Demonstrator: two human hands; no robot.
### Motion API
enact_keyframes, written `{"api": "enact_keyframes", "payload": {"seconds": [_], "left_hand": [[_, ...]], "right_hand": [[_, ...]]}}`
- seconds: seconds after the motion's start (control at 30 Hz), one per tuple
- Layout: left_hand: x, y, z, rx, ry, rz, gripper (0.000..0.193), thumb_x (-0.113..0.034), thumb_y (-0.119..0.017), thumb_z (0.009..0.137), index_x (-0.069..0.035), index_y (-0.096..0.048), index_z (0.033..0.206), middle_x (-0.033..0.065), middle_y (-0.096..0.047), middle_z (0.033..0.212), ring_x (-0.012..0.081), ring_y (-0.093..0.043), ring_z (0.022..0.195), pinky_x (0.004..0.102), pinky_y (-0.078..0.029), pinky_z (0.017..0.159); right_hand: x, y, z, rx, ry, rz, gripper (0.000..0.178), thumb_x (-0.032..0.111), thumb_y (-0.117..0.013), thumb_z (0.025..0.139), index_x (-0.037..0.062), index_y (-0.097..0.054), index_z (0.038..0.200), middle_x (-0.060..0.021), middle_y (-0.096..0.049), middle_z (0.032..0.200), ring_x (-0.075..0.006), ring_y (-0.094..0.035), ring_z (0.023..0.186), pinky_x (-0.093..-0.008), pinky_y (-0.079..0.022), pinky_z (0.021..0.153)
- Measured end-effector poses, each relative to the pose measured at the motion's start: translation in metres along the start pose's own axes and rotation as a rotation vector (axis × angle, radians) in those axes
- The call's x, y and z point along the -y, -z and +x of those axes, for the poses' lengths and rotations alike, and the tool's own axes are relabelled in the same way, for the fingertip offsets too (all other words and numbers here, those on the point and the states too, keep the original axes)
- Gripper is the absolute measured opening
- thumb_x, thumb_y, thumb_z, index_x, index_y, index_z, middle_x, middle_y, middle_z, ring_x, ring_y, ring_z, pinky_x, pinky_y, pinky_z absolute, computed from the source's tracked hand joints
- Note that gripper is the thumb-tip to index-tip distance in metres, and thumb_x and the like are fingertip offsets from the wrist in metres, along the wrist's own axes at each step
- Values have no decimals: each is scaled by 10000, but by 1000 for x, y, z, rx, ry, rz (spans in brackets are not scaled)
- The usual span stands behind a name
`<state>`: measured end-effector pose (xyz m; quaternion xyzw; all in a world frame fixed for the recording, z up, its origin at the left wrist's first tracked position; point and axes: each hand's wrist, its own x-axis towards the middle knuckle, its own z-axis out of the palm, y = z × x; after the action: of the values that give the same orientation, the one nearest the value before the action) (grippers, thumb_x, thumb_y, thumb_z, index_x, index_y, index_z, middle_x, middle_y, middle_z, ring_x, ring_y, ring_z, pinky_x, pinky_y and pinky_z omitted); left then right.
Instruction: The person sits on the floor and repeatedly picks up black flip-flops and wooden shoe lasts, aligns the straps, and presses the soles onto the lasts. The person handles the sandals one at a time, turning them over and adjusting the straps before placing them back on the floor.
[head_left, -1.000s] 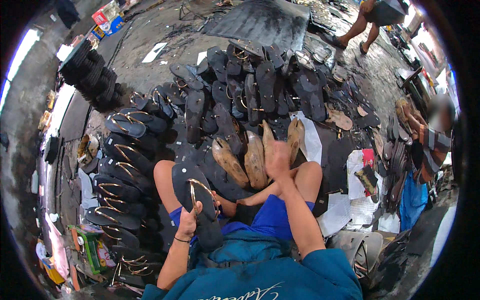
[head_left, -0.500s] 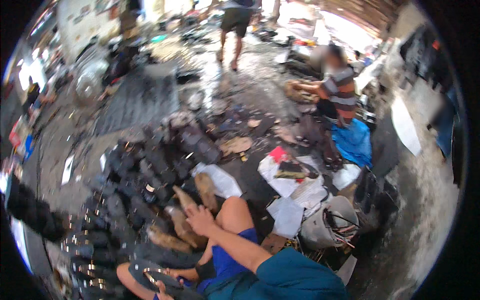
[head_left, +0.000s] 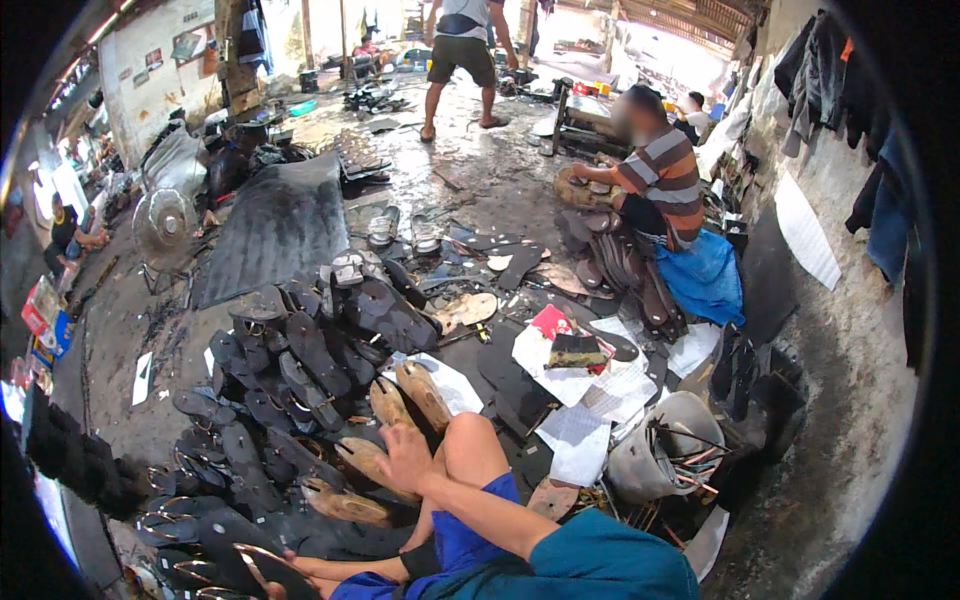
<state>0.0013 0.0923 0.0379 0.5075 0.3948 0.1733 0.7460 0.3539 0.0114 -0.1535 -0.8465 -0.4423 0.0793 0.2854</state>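
My right hand [head_left: 406,458] lies with its fingers spread at the edge of a tan, foot-shaped sandal form [head_left: 362,462] with a slot near its toe. Similar forms lie on either side of it, one [head_left: 345,503] nearer me and another [head_left: 389,402] farther off. At the lower left, my left hand [head_left: 277,591] is closed on a black sandal [head_left: 228,548] with a shiny gold strap; only some fingers show. Many black sandals [head_left: 312,375] are heaped beyond and left of my hands.
A grey bucket [head_left: 630,462] of sticks stands right of my knee, near papers [head_left: 578,440]. Ahead right, a seated person [head_left: 668,180] in a striped shirt handles a tan piece. Another person [head_left: 462,60] stands farther back. A fan [head_left: 165,228] and dark mat [head_left: 275,225] lie left.
The view has steadied and shifted slightly. My left hand and the black sandal have moved left and down. My right hand stays by the forms. The standing person has turned and spread their legs.
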Motion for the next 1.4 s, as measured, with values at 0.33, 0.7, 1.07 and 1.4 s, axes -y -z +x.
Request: {"api": "enact_keyframes", "payload": {"seconds": [0.33,0.7,1.07,1.4], "left_hand": [[-227,-13,53,-142,-249,477,391,-337,-702,953,-47,-609,1199,64,-688,896,165,-666,689,314,-560,609],[46,-70,114,-214,-397,-431,622,-532,-583,995,2,-559,1314,153,-710,1096,243,-715,890,365,-594,807],[148,-84,6,-190,-135,-891,933,-774,-271,972,-11,-389,1497,206,-539,1427,323,-589,1242,449,-505,1047],[176,-88,-5,-632,-81,-885,830,-682,-185,1039,-22,-415,1487,186,-533,1449,288,-570,1283,403,-456,1110]], "right_hand": [[-18,-36,-42,351,-183,110,952,307,-769,732,-6,-296,1497,-314,-387,1439,-467,-455,1309,-537,-431,1069],[18,111,-81,533,-525,1401,512,188,-671,959,-45,-508,1385,-153,-664,1218,-254,-664,1085,-404,-577,925],[144,174,-153,620,342,435,666,299,-754,876,-92,-509,1355,-271,-621,1242,-418,-660,1080,-428,-534,961],[178,81,-177,459,475,202,644,320,-711,882,-115,-528,1319,-294,-615,1283,-399,-691,1023,-417,-588,841]]}}
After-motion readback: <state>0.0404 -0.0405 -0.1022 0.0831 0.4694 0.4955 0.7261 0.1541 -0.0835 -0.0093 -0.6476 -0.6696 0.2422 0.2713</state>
